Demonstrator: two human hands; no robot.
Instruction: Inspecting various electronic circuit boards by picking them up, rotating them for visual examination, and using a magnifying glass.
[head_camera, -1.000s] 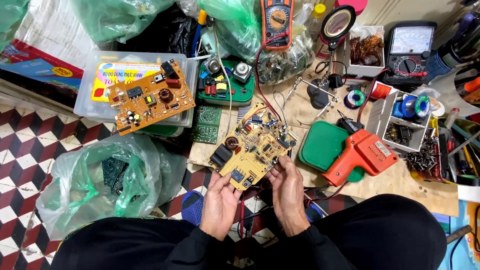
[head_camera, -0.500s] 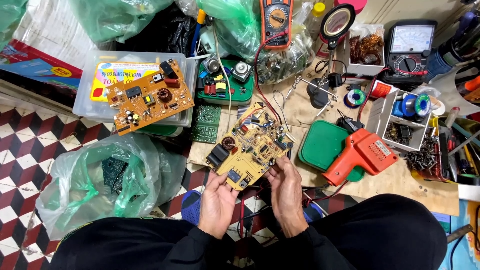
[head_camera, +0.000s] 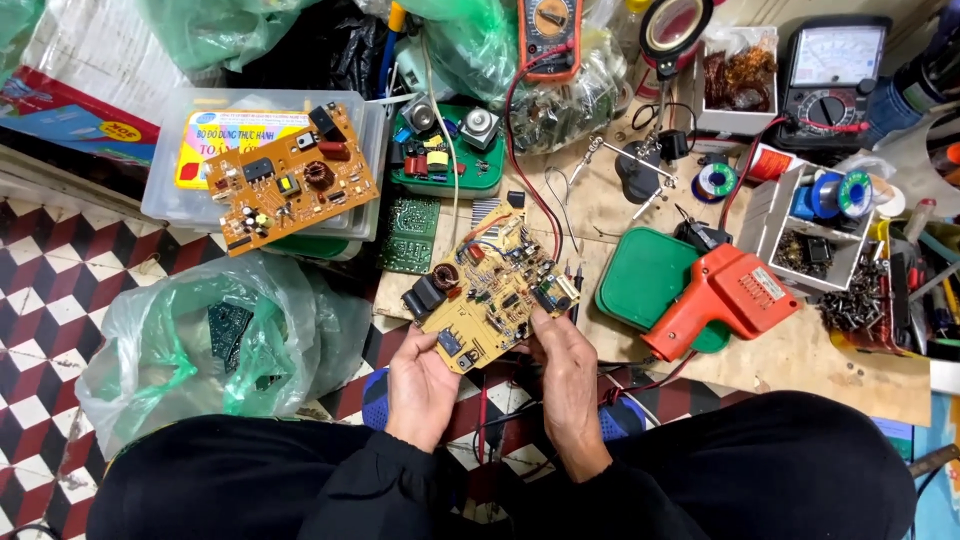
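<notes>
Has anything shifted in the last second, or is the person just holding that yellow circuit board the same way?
Almost nothing changed. The yellow circuit board tilted very slightly between the left hand and right hand, both still gripping its near edge. The orange soldering gun and the orange board on the plastic box stayed put.

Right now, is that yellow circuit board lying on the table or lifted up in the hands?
Lifted. The yellow circuit board is held by the left hand and right hand at its near edge, component side up.
</notes>
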